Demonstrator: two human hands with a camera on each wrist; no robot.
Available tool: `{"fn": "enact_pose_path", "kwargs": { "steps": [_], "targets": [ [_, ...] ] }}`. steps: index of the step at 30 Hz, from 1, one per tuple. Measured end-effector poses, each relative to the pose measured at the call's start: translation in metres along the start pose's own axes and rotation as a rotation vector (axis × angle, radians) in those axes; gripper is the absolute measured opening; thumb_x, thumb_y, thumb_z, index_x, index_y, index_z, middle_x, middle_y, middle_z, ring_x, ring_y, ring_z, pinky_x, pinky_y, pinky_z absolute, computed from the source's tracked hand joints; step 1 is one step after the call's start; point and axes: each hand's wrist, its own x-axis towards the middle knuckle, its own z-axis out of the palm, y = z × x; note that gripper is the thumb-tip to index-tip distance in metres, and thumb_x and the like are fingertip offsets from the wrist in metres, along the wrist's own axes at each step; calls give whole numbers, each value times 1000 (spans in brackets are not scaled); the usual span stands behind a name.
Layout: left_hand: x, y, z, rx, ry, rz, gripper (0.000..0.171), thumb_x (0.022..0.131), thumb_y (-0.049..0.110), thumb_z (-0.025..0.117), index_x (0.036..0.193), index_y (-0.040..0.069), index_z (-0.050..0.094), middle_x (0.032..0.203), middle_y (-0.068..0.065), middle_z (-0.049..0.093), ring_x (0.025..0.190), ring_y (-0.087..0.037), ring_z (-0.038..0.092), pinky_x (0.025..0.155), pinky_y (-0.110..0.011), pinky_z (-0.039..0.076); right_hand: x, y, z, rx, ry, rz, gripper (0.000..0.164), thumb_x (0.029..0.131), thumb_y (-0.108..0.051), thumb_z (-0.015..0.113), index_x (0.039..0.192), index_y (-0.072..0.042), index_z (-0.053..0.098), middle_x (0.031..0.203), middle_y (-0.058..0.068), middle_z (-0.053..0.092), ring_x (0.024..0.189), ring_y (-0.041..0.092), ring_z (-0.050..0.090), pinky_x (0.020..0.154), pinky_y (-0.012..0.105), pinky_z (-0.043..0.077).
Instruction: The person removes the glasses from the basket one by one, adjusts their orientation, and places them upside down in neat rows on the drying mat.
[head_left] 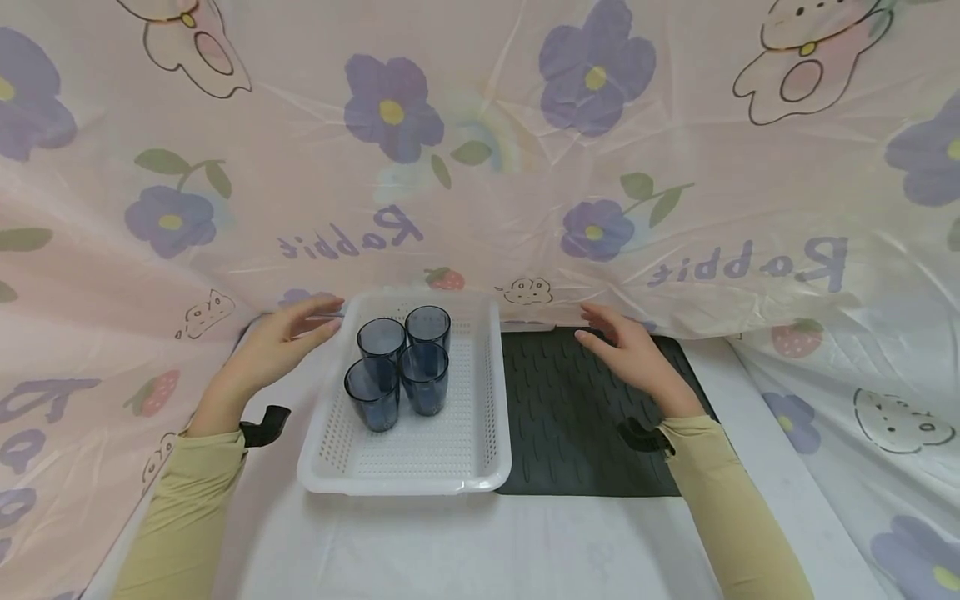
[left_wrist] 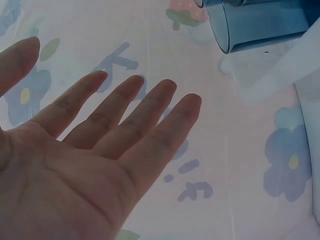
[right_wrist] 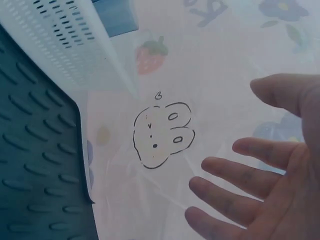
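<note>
Several blue-tinted drinking glasses stand upright, grouped in the left and back part of a white perforated plastic basket. To the basket's left is my left hand, its fingers spread and holding nothing; the left wrist view shows its bare palm, with a glass at the upper right. My right hand hovers over a black textured mat, right of the basket. In the right wrist view its fingers are spread and relaxed, with nothing held.
The mat lies directly against the basket's right side on a white tabletop. A pink curtain printed with flowers and rabbits hangs behind and along both sides. Dark straps sit at both wrists.
</note>
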Motion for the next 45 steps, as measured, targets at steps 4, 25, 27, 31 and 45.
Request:
{"fn": "enact_pose_path", "kwargs": {
  "steps": [4,25,27,31,45],
  "targets": [
    [-4,0,3,-60,-50,-14,53,99,34,54,143,7,41,144,-12,43,130,-35,42,102,-58,36,-2,-2,-1,102,-30,6,63,98,-36,55,150,-9,31,143,18,43,129,36,43,102,54,39],
    [-10,-22,29,-130,-108,-43,55,100,33,52,143,0,39,142,-21,43,121,-40,48,99,-57,40,-22,5,7,538,-131,69,60,105,-47,21,151,-8,26,147,19,37,134,36,36,111,53,26],
    [-10,-22,30,-136,-112,-52,56,100,33,52,143,0,38,142,-21,43,122,-40,48,99,-56,41,-23,8,9,554,-134,77,62,104,-48,19,151,-8,25,147,19,36,134,36,36,111,53,26],
    [-10,-23,33,-159,-112,-60,57,100,31,53,144,-2,36,141,-23,42,122,-41,48,98,-55,43,-24,11,14,589,-137,96,64,104,-50,18,151,-8,26,147,20,36,134,35,35,111,54,24],
    [-10,-23,46,-138,-132,-124,70,93,38,63,145,1,35,143,-19,42,128,-40,42,100,-59,39,-29,15,28,607,-150,116,62,104,-49,17,150,-8,28,146,20,37,133,36,37,111,54,25]
  ]
}}
